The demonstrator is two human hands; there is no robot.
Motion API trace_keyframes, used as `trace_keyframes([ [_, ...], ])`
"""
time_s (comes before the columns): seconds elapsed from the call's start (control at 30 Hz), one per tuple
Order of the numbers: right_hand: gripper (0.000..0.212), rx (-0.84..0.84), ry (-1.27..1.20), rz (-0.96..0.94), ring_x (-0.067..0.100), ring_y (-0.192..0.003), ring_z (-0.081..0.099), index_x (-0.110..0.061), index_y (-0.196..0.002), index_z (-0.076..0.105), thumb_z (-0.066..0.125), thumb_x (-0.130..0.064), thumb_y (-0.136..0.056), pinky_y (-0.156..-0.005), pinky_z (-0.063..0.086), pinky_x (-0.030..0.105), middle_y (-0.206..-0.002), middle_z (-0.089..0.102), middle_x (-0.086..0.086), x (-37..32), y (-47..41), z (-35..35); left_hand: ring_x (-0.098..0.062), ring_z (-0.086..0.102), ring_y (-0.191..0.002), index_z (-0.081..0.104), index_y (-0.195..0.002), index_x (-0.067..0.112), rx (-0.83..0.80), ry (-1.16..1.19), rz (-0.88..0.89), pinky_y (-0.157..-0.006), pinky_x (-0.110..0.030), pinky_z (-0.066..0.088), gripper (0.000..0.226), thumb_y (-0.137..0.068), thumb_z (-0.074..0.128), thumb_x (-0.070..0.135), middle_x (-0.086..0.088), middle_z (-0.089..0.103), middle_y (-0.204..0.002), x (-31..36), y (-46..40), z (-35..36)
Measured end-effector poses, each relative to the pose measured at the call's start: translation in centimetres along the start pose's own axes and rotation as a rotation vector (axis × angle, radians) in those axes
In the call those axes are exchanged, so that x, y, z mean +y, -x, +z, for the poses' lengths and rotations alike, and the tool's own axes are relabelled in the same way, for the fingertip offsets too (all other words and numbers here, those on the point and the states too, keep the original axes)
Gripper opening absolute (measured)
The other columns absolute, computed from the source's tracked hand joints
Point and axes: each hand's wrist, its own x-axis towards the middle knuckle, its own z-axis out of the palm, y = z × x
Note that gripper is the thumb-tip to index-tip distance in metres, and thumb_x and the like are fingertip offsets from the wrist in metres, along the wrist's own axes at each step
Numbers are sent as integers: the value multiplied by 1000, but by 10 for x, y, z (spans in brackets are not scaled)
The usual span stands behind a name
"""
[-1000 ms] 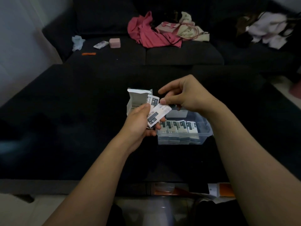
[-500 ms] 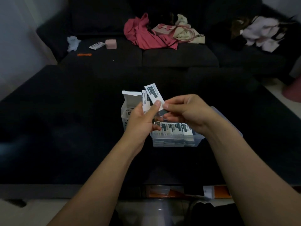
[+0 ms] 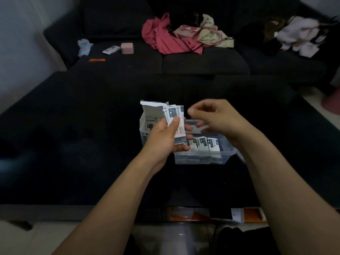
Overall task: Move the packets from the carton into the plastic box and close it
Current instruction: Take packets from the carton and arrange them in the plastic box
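The white carton (image 3: pixel 144 131) stands open on the dark table, flap up, with several packets visible inside. Just right of it sits the clear plastic box (image 3: pixel 228 156), lid off to the right, holding a row of white and dark packets (image 3: pixel 204 144) standing on edge. My left hand (image 3: pixel 163 138) is shut on a small stack of packets (image 3: pixel 176 118), held upright between the carton and the box. My right hand (image 3: pixel 215 120) hovers above the box's far side with fingers loosely curled and apart; I see nothing in it.
The black table (image 3: pixel 92 144) stretches wide on both sides. Behind it a dark sofa (image 3: pixel 202 61) carries pink clothing (image 3: pixel 165 37), a pink case (image 3: pixel 127 47), a loose packet (image 3: pixel 110 49) and white garments (image 3: pixel 301 37). Orange items (image 3: pixel 253 214) show under the table's near edge.
My right hand has let go of the packet it pinched and lifted away. The packet now rests upright in the stack in my left hand.
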Motion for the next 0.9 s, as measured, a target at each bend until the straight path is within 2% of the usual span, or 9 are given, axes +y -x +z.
trace_keyframes([
  [0.1,38,-108,-19,-93,7,-103,65,-21,-138,55,59,-25,-100,-81,57,23,-121,66,0,-4,1,8,-8,66,-69,62,-115,14,-104,-92,-8,-54,-23,51,17,-107,51,25,1,69,-86,-3,-1,0],
  [0.17,44,-253,4,-100,5,-106,64,-22,-146,45,53,-25,-102,-84,56,25,-126,63,-4,-4,3,14,-8,63,-69,62,-112,14,-140,-164,-11,-54,-22,49,12,-105,53,17,6,68,-79,-5,-1,1],
  [0.23,38,-316,35,-146,2,-98,66,-22,-143,48,49,-21,-104,-85,57,28,-113,66,-11,-4,5,15,-8,63,-67,63,-106,16,-136,-206,-25,-53,-22,49,10,-105,53,15,5,66,-75,-6,0,1],
  [0.33,26,-255,103,-246,3,-81,69,-15,-126,63,51,-14,-103,-75,59,23,-90,70,-8,-1,3,9,-6,63,-62,64,-103,17,-125,-274,-44,-48,-21,49,13,-105,54,25,0,62,-74,-5,2,3],
  [0.43,18,-193,213,-301,14,-86,72,-15,-111,74,60,-14,-99,-79,60,33,-92,75,-1,5,-2,1,-10,65,-59,64,-102,12,-112,-372,-20,-43,-23,48,19,-103,56,30,-5,62,-72,-8,3,5],
  [0.57,17,-171,298,-320,1,-81,69,-21,-102,76,64,-11,-96,-74,55,22,-86,74,-8,8,-5,-7,-12,66,-62,65,-99,18,-59,-485,58,-45,-25,50,13,-101,61,30,-7,66,-76,-12,-1,8],
  [0.77,16,-95,387,-342,-9,-73,62,-19,-100,77,66,-10,-94,-66,46,9,-81,70,-12,13,-5,-10,-11,66,-68,56,-113,27,-77,-567,105,-47,-22,49,9,-106,51,29,-3,66,-82,-18,-6,14],
  [0.83,15,-79,411,-330,-9,-78,63,-21,-99,76,65,-10,-94,-71,47,10,-84,70,-12,13,-5,-16,-11,67,-71,54,-118,28,-87,-596,125,-48,-21,51,14,-105,53,30,-1,67,-86,-22,-6,16],
  [0.9,15,-14,433,-309,-1,-86,66,-20,-98,75,65,-9,-94,-81,52,20,-89,72,-8,14,-7,-29,-10,68,-75,55,-119,28,-75,-636,161,-54,-25,55,19,-101,60,30,4,68,-95,-25,-7,17],
])
